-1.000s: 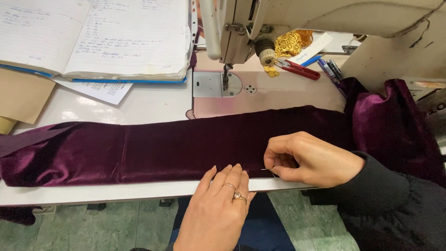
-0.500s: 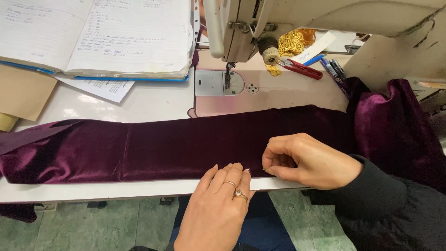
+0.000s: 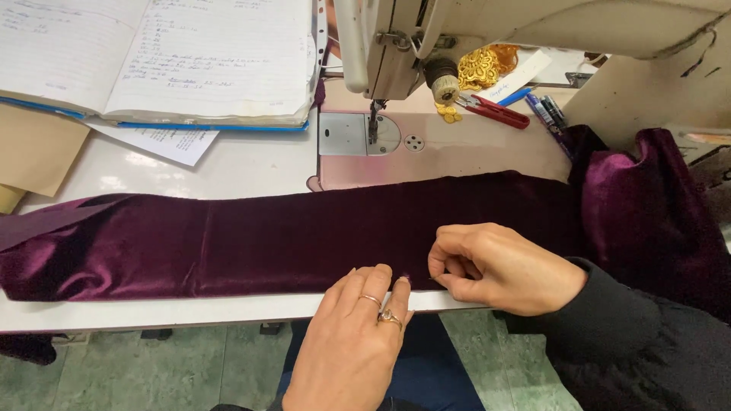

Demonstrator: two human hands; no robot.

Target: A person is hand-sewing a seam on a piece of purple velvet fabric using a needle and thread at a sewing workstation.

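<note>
Purple velvet strip [image 3: 251, 243], glossy, spans mid-frame on white table [image 3: 228, 171]. Left hand [image 3: 358, 335] fingers together, flat on edge; right hand [image 3: 495, 266] fingertips pinched on it. Green floor [image 3: 183, 373] below.

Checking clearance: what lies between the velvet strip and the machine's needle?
Only bare pinkish machine bed separates the purple velvet strip from the needle, in the head view.
</note>
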